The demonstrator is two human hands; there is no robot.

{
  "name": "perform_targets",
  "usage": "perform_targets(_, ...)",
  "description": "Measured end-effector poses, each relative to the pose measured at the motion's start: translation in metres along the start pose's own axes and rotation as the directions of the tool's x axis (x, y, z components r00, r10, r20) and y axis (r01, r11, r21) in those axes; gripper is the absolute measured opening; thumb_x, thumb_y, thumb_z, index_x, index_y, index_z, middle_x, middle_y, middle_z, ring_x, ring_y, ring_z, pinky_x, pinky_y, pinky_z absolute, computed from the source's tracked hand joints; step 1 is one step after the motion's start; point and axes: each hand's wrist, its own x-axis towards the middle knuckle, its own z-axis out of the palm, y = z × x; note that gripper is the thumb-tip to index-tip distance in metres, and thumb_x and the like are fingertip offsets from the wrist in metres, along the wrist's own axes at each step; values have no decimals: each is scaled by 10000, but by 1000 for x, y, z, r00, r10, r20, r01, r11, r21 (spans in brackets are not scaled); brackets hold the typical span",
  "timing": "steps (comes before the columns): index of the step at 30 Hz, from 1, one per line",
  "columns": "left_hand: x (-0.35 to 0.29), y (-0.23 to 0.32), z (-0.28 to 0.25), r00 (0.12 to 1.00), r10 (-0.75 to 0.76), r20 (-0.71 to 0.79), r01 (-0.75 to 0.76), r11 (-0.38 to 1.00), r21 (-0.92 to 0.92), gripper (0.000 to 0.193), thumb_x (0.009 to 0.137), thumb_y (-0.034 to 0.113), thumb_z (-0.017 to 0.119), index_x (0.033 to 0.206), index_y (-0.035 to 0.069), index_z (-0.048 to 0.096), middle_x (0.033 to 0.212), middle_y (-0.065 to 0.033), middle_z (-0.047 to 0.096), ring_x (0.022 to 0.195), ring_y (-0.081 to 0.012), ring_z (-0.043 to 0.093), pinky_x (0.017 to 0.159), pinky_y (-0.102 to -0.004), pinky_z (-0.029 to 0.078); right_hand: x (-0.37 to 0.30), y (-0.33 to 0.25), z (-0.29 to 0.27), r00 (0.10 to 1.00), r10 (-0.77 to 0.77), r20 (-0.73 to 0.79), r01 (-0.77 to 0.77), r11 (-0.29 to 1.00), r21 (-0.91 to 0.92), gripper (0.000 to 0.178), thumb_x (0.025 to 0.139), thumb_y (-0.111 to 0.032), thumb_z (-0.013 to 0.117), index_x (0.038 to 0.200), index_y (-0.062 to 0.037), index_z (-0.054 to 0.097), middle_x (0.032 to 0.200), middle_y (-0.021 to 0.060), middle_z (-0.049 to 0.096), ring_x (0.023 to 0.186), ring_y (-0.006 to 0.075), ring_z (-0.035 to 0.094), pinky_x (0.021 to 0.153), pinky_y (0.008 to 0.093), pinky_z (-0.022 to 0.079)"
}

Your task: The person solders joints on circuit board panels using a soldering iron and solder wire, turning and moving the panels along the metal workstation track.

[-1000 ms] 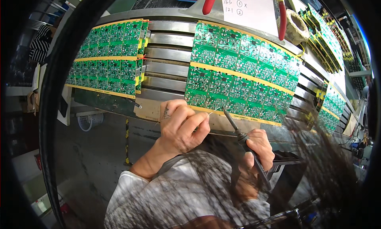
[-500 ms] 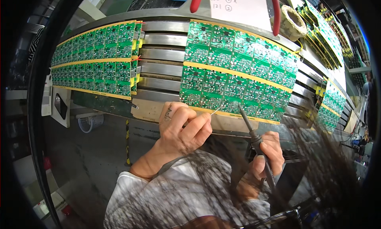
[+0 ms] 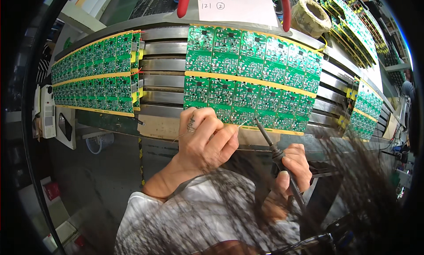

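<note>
In front of me lies a green circuit board panel [image 3: 251, 80] with yellow edge strips and two rows of repeated sections. My left hand [image 3: 201, 138] is closed, pinching a thin solder wire [image 3: 242, 123] whose end points at the panel's near edge. Some of that wire trails behind the hand to the left. My right hand [image 3: 297, 169] grips the handle of a soldering iron [image 3: 268, 139], slanted with its tip over the bottom row, just right of the wire's end. Whether the tip touches the board I cannot tell.
Metal rails [image 3: 165, 65] carry the panels. Another panel stack [image 3: 95, 89] sits to the left, a smaller panel [image 3: 368, 107] to the right. Beyond are a handwritten paper sheet [image 3: 240, 10], red tool handles [image 3: 286, 12], a tape roll [image 3: 311, 16] and stacked boards [image 3: 353, 30].
The view has shifted, so the boards appear farther left. Against the panel, my left hand has moved right, bringing the wire's end closer to the iron's tip. The iron has moved slightly right.
</note>
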Motion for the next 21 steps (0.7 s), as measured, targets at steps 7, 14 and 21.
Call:
perform_targets(7,11,-5,3,1000,-19,0,19,998,57,152,775,90,756,916,112,704,747,12,509,813,-230,577,832,-426,419,5,5,1,999,15,-41,-14,999,29,250,927,-231,683,977,14,667,756,138,661,667,287,637,736,456,537)
perform_targets(14,20,-8,-1,999,-28,20,26,996,80,187,762,93,790,927,114,705,754,11,515,816,-234,584,817,-412,423,16,10,8,999,19,-50,-17,999,42,265,950,-244,667,996,17,666,760,144,661,672,281,635,782,475,540)
perform_targets(21,22,-12,-2,998,-58,-4,58,997,46,268,729,70,809,975,149,734,863,-1,557,861,-245,592,791,-410,435,15,31,-7,983,45,-177,-46,999,-4,294,1057,-311,516,1084,-31,602,817,148,704,750,248,668,1122,734,338)
